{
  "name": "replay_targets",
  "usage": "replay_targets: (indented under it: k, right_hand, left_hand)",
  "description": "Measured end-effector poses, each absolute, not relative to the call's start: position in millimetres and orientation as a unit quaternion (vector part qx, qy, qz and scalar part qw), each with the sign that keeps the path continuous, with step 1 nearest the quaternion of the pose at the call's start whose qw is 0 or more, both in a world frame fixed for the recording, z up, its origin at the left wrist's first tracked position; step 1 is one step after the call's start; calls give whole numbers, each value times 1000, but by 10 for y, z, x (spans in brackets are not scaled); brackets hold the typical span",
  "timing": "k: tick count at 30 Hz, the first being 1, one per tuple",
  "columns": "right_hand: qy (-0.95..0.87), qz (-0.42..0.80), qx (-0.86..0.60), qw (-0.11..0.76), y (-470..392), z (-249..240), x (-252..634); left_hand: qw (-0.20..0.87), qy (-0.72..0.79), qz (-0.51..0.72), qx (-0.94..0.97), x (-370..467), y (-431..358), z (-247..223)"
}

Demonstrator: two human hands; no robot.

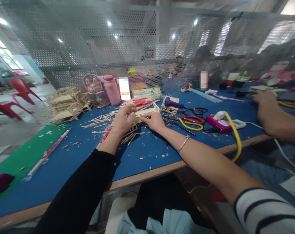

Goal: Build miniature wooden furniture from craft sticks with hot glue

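Observation:
A small model of pale wooden sticks (147, 112) is between my two hands above the blue table. My left hand (123, 120) is at its left end, with thumb and fingers curled in around that end. From the right, my right hand (154, 121) grips its near side, the fingertips closed on the wood; exactly what the tips press is too small to tell. Loose wooden sticks (129, 138) lie under and left of the hands. Just behind the right hand, a blue glue gun (173, 103) rests on another wooden stick piece.
Scissors with red and yellow handles (191, 123) and a magenta power socket (218, 123) lie to the right. Stacked wooden models (64, 104), a pink bottle (110, 91) and a lit phone (124, 89) stand behind. A co-worker's arm (271, 113) is at far right.

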State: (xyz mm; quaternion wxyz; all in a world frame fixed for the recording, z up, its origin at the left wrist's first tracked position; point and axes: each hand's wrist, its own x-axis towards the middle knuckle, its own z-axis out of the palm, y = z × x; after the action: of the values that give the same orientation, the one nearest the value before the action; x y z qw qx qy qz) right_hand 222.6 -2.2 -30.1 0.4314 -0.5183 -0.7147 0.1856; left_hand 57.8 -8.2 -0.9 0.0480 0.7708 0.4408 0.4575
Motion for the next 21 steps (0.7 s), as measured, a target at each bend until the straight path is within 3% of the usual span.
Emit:
replay_targets:
  k: [21]
  right_hand:
    - [-712, 189, -504, 451, 28, -359, 2207]
  left_hand:
    - [71, 447, 431, 781, 600, -125, -42]
